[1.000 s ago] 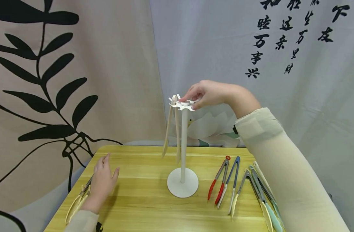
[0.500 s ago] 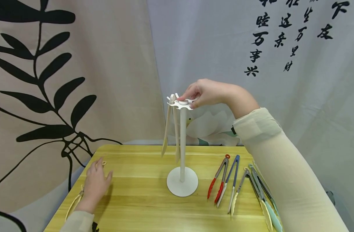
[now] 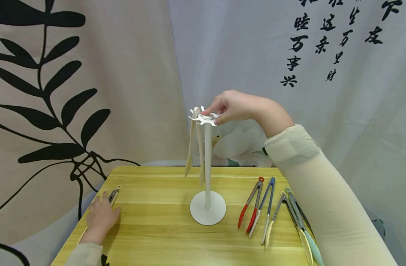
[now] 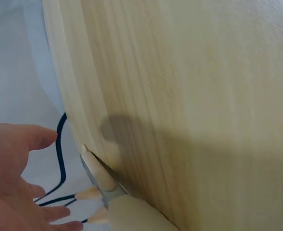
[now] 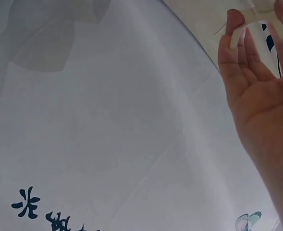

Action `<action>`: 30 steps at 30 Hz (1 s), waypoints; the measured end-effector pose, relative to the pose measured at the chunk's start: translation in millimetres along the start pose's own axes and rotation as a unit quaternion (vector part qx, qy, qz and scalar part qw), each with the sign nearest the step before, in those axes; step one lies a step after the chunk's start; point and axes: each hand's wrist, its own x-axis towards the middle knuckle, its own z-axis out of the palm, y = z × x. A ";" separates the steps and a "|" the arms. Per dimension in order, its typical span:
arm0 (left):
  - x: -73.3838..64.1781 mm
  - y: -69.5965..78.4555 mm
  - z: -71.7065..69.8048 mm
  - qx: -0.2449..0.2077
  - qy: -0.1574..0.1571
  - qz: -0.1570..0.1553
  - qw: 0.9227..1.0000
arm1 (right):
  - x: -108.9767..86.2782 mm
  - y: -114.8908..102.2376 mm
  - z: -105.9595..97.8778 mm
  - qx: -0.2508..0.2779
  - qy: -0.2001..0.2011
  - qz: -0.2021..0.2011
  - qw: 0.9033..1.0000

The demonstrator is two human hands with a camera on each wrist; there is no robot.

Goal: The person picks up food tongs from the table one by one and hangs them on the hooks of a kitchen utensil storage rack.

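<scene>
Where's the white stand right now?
In the head view, the white stand is upright on the table, between the left hand and the red tongs, its top pinched by the right hand.

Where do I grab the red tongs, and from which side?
I'd pinch the red tongs by both grey arms, near the top where they nearly meet; the red ends spread wider. Come from above on the side toward the white stand, since the blue tongs lie close on the other.

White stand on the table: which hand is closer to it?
Right: the right hand holds the stand at its top; the left hand is off to its left, near some tongs.
</scene>
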 end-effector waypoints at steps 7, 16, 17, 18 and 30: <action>3.3 -11.6 0.4 0.003 -0.028 -0.048 0.998 | -0.4 -5.3 1.0 -0.013 0.001 0.015 1.000; 4.8 -18.8 2.7 -0.002 -0.059 -0.106 0.993 | -0.8 -10.4 2.7 -0.011 0.007 0.045 0.999; 4.7 -19.3 3.3 -0.003 -0.062 -0.114 0.992 | -0.7 -11.0 3.0 -0.011 0.007 0.047 0.999; 4.6 -19.8 3.9 -0.005 -0.065 -0.120 0.991 | -0.7 -11.7 3.2 -0.012 0.007 0.050 0.999; 3.0 -26.2 7.9 0.009 -0.080 -0.137 0.987 | -0.4 -16.1 4.4 -0.008 0.009 0.084 0.996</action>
